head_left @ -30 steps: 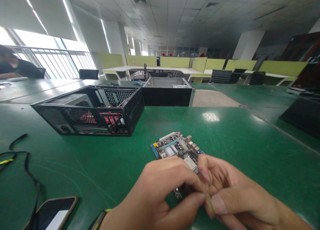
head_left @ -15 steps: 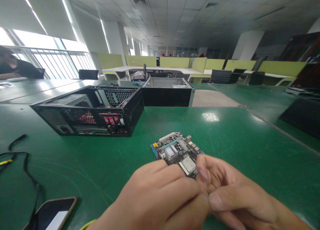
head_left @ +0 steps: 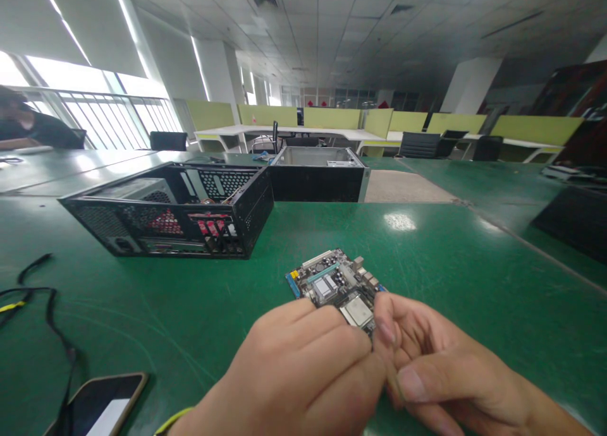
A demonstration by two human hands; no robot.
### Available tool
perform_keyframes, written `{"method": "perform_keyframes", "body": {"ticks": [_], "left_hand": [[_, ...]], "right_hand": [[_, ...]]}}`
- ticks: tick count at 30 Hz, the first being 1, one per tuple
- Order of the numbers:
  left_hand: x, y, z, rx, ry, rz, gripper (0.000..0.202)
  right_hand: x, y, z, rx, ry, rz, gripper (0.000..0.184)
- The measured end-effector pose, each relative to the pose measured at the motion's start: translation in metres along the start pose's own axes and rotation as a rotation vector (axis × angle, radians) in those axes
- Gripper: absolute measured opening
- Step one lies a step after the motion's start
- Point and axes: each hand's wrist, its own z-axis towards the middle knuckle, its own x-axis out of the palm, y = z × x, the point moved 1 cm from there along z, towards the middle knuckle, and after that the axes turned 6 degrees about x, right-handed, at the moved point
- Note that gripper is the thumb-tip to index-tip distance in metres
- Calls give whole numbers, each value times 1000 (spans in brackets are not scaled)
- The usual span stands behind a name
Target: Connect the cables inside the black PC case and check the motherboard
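Observation:
A motherboard (head_left: 339, 284) lies flat on the green table, just beyond my hands, with a silver processor (head_left: 358, 311) on it. My left hand (head_left: 294, 366) is closed, its back towards me, covering the board's near edge; its fingertips are hidden. Close against it, my right hand (head_left: 431, 366) is curled with thumb and fingers pinched together. Both hands' fingertips meet in front of the board. Whatever they hold there, if anything, is too hidden to make out.
An open black computer case (head_left: 165, 215) stands at the left, and a second case (head_left: 317, 177) behind it. A phone (head_left: 102, 404) and black cables (head_left: 52, 309) lie at the near left. A person (head_left: 33, 126) sits at the far left. A dark panel (head_left: 576, 221) is at the right.
My left hand has shifted slightly to the left and down, its fingers drawing a little away from the right hand. My right hand and the motherboard stay nearly where they were.

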Motion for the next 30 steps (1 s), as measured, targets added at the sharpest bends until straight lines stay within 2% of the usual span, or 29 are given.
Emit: {"method": "perform_keyframes", "body": {"ticks": [4, 7, 10, 14, 19, 24, 27, 30], "left_hand": [[4, 4, -9, -94, -100, -152, 5], [8, 4, -10, -102, -139, -249, 8], [14, 4, -7, -66, -170, -215, 8], [24, 5, -7, -142, -226, -170, 13], [30, 3, -8, -186, -252, -226, 10], [29, 0, -6, -208, -223, -248, 9], [28, 0, -5, -228, -202, -231, 13], [27, 1, -5, -247, -174, -203, 14]], "right_hand": [[-2, -3, 0, -74, 5, 57, 20], [-1, -4, -1, -95, 25, 158, 16], [1, -5, 0, -76, 26, 215, 11], [2, -7, 4, -76, 1, 226, 9], [1, -12, 7, -96, -3, 179, 8], [1, -13, 6, -127, -31, 150, 6], [1, -10, 4, -154, -115, 68, 9], [2, -6, 0, -161, -296, -150, 16]]}}
